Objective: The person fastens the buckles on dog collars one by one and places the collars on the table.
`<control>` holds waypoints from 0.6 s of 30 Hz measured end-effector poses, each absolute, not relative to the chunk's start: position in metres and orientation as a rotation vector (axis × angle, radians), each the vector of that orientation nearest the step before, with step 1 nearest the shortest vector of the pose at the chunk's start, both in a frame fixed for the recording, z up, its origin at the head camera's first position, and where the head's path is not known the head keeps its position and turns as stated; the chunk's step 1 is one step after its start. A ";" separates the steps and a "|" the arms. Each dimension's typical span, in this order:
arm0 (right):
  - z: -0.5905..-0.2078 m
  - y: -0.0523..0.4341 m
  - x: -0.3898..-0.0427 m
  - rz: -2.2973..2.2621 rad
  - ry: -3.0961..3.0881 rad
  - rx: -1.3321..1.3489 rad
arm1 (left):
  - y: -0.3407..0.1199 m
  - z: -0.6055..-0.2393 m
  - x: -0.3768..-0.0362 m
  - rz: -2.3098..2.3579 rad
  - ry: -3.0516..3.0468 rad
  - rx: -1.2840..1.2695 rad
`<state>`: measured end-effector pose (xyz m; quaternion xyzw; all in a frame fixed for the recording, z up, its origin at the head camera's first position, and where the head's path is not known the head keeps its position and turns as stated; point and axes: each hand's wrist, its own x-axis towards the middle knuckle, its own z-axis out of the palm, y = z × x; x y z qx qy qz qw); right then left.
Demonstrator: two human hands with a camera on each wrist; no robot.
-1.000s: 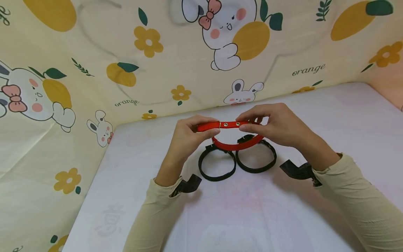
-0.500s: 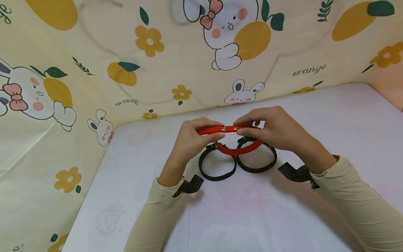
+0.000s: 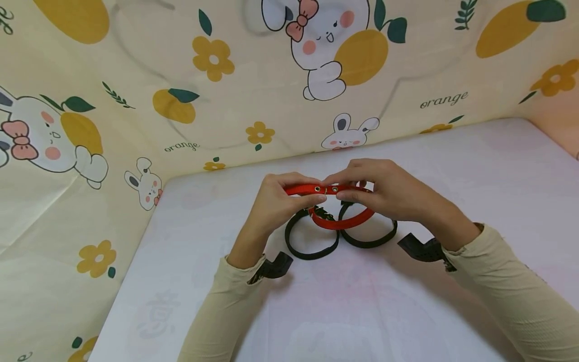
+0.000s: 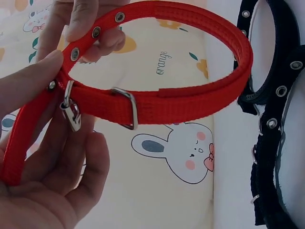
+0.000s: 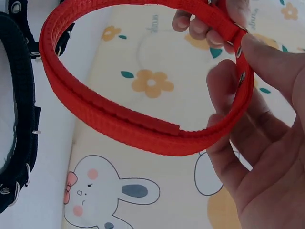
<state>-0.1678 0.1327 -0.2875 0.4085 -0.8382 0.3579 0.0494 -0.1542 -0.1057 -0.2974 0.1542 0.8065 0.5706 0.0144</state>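
Both hands hold up a red pet collar [image 3: 348, 221], a closed loop of webbing with metal eyelets. My left hand [image 3: 281, 201] pinches its strap end between thumb and fingers; the end runs across the palm in the left wrist view. My right hand [image 3: 391, 193] pinches the eyelet strap just to the right, thumb in front. Between the hands sits the buckle [image 4: 69, 90], with the strap passing through it. A metal loop [image 4: 127, 107] surrounds the band beside it. In the right wrist view, the right thumb [image 5: 271, 57] lies against the strap by the eyelets.
Below the hands, two black collars lie side by side on the white table, a left one [image 3: 312, 257] and a right one [image 3: 368, 245]. Behind rises a cream cloth [image 3: 271, 65] printed with rabbits and oranges. Black straps [image 3: 277, 266] stick out at both cuffs.
Both hands and the red collar have come lower, and the right hand has moved left, close to the left. One eyelet now lies left of the metal ring; before, both visible eyelets were right of it.
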 end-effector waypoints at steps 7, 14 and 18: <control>-0.289 0.134 -0.169 1.044 -2.585 1.296 | -0.106 -0.296 -0.155 1.821 2.436 0.460; -0.289 0.136 -0.172 1.053 -2.565 1.247 | -0.108 -0.296 -0.157 1.939 2.253 0.413; -0.288 0.138 -0.173 1.122 -2.584 1.189 | -0.109 -0.299 -0.159 1.996 2.178 0.401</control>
